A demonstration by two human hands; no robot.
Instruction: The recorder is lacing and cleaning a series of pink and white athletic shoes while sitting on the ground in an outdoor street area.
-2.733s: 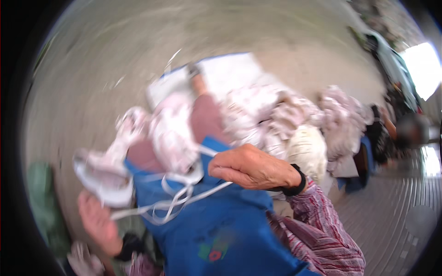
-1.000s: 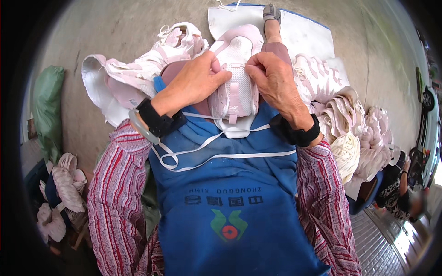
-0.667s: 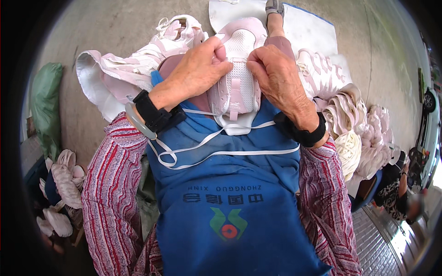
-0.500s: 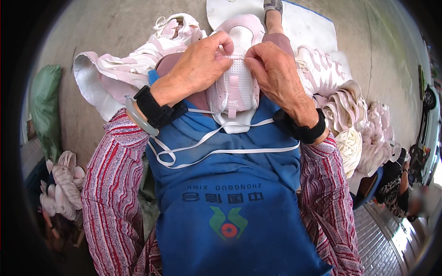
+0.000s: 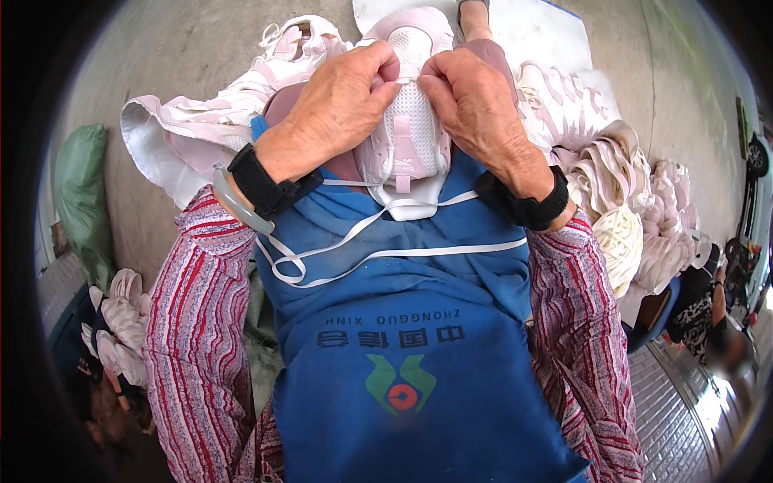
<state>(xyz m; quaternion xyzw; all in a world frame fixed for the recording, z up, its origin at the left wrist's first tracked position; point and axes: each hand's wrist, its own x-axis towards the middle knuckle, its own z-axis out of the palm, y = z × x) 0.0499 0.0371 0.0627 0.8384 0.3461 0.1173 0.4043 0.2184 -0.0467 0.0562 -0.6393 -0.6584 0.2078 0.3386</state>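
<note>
A pink and white shoe upper (image 5: 404,157) lies on my lap, with a mesh tongue and a pink pull strip along its middle. My left hand (image 5: 338,105) is at its left edge, thumb and forefinger pinched on a white shoelace (image 5: 451,248). My right hand (image 5: 475,105) pinches at the opposite edge in the same way. A short stretch of lace crosses the tongue between the two hands; fingers cover the eyelets. The rest of the lace trails in loops over my blue apron (image 5: 362,298).
More pink and white uppers (image 5: 217,113) are heaped at the left, others (image 5: 564,101) at the right. A bundle of cream laces (image 5: 618,245) hangs at right. A green sack (image 5: 83,201) stands far left. Another person (image 5: 704,314) sits at the far right; a white sheet (image 5: 515,40) lies ahead.
Both hands and the shoe upper sit slightly higher in the picture, and the view has shifted a little. The fingers keep their pinch at the lace.
</note>
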